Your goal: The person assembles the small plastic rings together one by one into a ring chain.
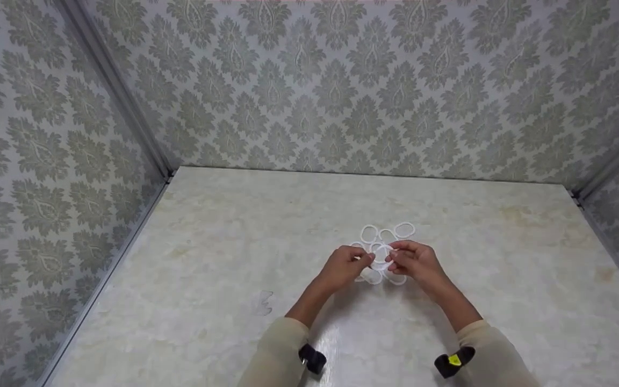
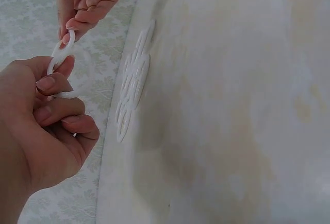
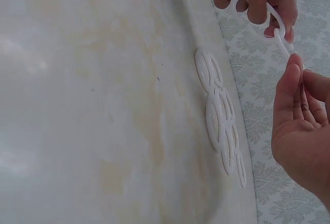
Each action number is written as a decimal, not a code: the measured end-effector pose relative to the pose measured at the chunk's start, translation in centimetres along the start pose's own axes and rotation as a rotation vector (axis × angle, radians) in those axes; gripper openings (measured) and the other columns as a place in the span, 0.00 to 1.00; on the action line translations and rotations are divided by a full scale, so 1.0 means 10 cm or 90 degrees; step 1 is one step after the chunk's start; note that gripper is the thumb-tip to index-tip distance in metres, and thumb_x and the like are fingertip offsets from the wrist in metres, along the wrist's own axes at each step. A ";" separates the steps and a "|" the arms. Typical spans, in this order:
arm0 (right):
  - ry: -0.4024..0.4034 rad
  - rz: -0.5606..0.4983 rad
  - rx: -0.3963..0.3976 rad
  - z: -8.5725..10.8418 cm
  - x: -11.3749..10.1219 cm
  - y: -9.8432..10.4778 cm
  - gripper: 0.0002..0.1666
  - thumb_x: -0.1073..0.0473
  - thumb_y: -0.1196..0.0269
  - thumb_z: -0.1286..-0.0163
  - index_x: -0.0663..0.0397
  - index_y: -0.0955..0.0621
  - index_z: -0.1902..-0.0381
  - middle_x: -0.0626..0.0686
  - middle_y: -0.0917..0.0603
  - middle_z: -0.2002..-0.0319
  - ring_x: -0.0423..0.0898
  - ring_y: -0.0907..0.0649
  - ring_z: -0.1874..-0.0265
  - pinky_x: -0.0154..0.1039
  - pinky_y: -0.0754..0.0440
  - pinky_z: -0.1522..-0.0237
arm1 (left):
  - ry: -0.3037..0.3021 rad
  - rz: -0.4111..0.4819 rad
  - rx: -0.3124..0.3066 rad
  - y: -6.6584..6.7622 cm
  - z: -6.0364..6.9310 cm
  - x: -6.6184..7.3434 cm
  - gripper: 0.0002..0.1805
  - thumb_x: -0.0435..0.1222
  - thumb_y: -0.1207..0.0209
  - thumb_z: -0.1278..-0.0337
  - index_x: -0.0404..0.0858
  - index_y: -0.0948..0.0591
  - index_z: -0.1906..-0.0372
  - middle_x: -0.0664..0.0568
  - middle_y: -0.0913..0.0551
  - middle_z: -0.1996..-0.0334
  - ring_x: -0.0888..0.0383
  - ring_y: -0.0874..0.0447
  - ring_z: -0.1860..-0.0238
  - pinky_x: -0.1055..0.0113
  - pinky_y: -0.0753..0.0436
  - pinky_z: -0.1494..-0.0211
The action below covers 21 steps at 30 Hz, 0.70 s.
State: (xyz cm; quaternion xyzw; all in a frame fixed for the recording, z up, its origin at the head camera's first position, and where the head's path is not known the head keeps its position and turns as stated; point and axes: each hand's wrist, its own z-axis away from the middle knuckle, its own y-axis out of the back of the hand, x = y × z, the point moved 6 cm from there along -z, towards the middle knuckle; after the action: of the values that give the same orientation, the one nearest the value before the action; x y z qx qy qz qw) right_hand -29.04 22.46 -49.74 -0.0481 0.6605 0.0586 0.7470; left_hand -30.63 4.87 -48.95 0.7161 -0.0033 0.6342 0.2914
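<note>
The left hand (image 1: 344, 267) pinches a white plastic ring (image 3: 277, 16) and the right hand (image 1: 418, 262) a second ring (image 3: 281, 44), seemingly at opposite ends so their meeting point sits clear of fingertips, above flat-lying rings (image 2: 145, 69) midway between the worktop's (image 1: 207, 242) left and right edges, with no writing readable.

Above the pale marbled desk (image 1: 223, 242), I see white oval rings (image 3: 281, 32) between the left fingers (image 2: 55, 86) and the right fingers (image 3: 287, 87). Other white rings (image 3: 220, 113) lie on the desk below, some behind the fingers, some before. Grey patterned walls (image 1: 336, 97) stand behind, left and right.
</note>
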 end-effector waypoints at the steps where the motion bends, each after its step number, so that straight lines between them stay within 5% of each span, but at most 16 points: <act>1: -0.002 0.003 -0.016 0.00 0.01 -0.01 0.21 0.68 0.42 0.26 0.78 0.29 0.40 0.41 0.13 0.69 0.34 0.14 0.72 0.28 0.14 0.63 | -0.003 -0.022 -0.002 0.01 0.01 -0.01 0.18 0.42 0.44 0.28 0.32 0.13 0.68 0.61 0.27 0.78 0.66 0.34 0.76 0.74 0.33 0.71; 10: -0.052 0.071 -0.104 0.08 0.16 -0.08 0.13 0.68 0.42 0.30 0.73 0.23 0.51 0.43 0.12 0.69 0.34 0.12 0.71 0.29 0.15 0.64 | 0.011 -0.183 -0.066 0.05 0.10 -0.12 0.18 0.51 0.39 0.33 0.42 0.11 0.69 0.64 0.29 0.83 0.67 0.35 0.81 0.72 0.36 0.74; 15: -0.106 0.133 -0.157 0.17 0.28 -0.14 0.04 0.67 0.38 0.32 0.65 0.20 0.63 0.46 0.12 0.74 0.36 0.13 0.74 0.30 0.15 0.67 | 0.007 -0.340 -0.090 0.02 0.15 -0.11 0.14 0.49 0.35 0.38 0.46 0.09 0.71 0.64 0.26 0.88 0.66 0.36 0.81 0.71 0.37 0.74; 21: -0.136 0.152 -0.190 0.21 0.41 -0.21 0.04 0.67 0.39 0.31 0.61 0.21 0.67 0.47 0.13 0.76 0.35 0.15 0.76 0.29 0.16 0.69 | -0.056 -0.527 -0.051 -0.06 0.19 -0.01 0.08 0.48 0.33 0.44 0.51 0.07 0.65 0.57 0.10 0.70 0.58 0.21 0.71 0.65 0.27 0.69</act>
State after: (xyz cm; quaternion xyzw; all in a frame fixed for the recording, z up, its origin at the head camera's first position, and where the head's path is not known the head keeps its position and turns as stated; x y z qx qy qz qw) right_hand -26.19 20.77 -53.59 -0.0729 0.5625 0.2484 0.7852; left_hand -28.72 4.57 -49.38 0.6713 0.2477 0.4321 0.5489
